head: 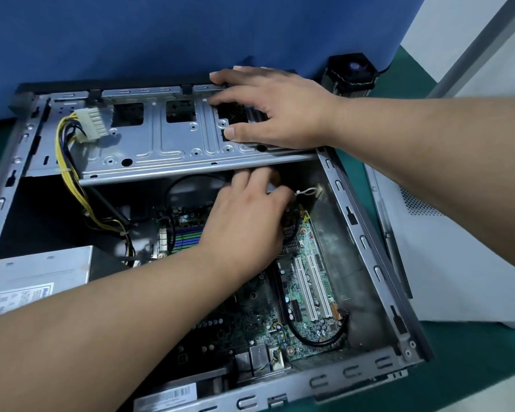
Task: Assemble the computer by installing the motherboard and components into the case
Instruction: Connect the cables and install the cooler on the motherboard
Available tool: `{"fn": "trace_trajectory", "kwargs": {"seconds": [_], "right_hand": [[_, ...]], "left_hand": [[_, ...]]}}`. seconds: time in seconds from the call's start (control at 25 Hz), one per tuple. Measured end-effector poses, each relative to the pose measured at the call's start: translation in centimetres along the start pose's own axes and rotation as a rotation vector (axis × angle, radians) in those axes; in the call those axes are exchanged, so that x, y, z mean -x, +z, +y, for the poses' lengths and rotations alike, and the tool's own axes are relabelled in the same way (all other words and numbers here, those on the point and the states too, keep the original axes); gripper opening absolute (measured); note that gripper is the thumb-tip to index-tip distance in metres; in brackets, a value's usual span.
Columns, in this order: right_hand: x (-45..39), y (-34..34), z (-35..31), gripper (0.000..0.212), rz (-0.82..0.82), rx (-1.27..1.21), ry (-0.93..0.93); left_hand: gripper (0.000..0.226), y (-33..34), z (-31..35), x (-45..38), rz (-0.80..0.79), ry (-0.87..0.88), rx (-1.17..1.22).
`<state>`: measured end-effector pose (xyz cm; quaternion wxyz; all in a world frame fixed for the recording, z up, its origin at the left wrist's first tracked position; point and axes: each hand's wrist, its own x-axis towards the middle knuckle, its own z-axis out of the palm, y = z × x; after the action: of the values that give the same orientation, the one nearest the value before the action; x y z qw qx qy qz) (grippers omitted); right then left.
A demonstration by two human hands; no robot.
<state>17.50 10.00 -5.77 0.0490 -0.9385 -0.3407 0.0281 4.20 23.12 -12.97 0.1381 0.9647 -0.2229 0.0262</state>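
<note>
The grey metal computer case (366,233) lies open on its side. A green motherboard (306,292) sits inside on its floor. A metal drive bracket (167,144) spans the far part of the case. My right hand (280,114) rests on the bracket's right end with spread fingers, the thumb pressing the metal. My left hand (244,224) reaches into the case above the motherboard. Its fingertips are blurred under the bracket's edge, next to a white cable tie (308,192). Whether they hold anything is unclear.
A white power connector (92,126) with yellow and black wires lies on the bracket's left end. The power supply (42,275) fills the case's near left corner. A black cooler fan (351,74) stands behind the case, a white side panel (446,263) to its right.
</note>
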Motion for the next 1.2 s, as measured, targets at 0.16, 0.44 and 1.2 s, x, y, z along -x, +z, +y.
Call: {"fn": "trace_trajectory", "kwargs": {"seconds": [0.16, 0.44, 1.2], "right_hand": [[0.0, 0.0, 0.1, 0.072, 0.004, -0.003, 0.004], [0.0, 0.1, 0.2, 0.072, 0.010, -0.019, -0.004], [0.1, 0.0, 0.3, 0.069, 0.010, -0.009, -0.016]], "left_hand": [[0.068, 1.4, -0.2, -0.4, -0.135, -0.036, 0.085], [0.052, 3.1, -0.8, -1.6, -0.262, 0.012, -0.013], [0.055, 3.6, -0.8, -1.8, -0.283, 0.122, -0.064]]}}
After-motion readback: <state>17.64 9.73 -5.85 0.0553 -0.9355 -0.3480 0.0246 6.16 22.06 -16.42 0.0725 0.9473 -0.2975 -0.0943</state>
